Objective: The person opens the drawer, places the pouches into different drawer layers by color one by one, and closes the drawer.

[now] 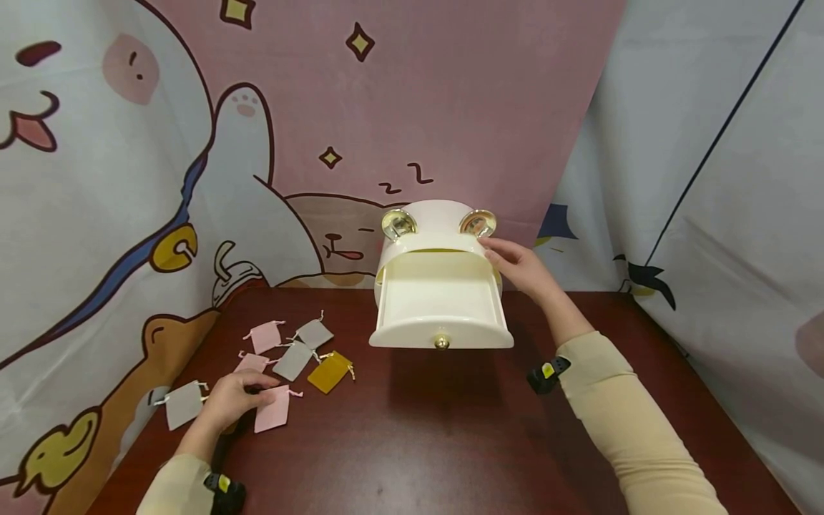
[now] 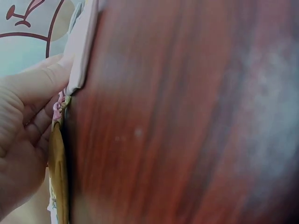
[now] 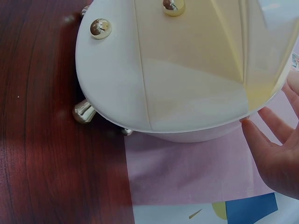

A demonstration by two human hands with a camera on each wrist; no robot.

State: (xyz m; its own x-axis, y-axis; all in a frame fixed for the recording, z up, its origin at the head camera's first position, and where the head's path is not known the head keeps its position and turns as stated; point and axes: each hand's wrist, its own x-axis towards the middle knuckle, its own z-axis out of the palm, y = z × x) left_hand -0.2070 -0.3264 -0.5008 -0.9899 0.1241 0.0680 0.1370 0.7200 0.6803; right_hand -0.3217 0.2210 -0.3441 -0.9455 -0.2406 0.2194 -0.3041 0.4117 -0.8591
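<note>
Touching with left grip a pink drawstring pouch on the table, near grey pouches and a mustard pouch; cannot tell whether pinching it. Resting right grip, with fingers spread, against the white cabinet, just below a gold-coloured ear-like ornament and beside the pulled-out drawer.

Pouches on table, left of box; drawer juts out front; backdrop behind.

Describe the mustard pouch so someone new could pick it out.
On the dark red table, left of the white drawer box, lies a group of small pouches. The mustard pouch lies nearest the box, the only one neither pink nor grey.
</note>
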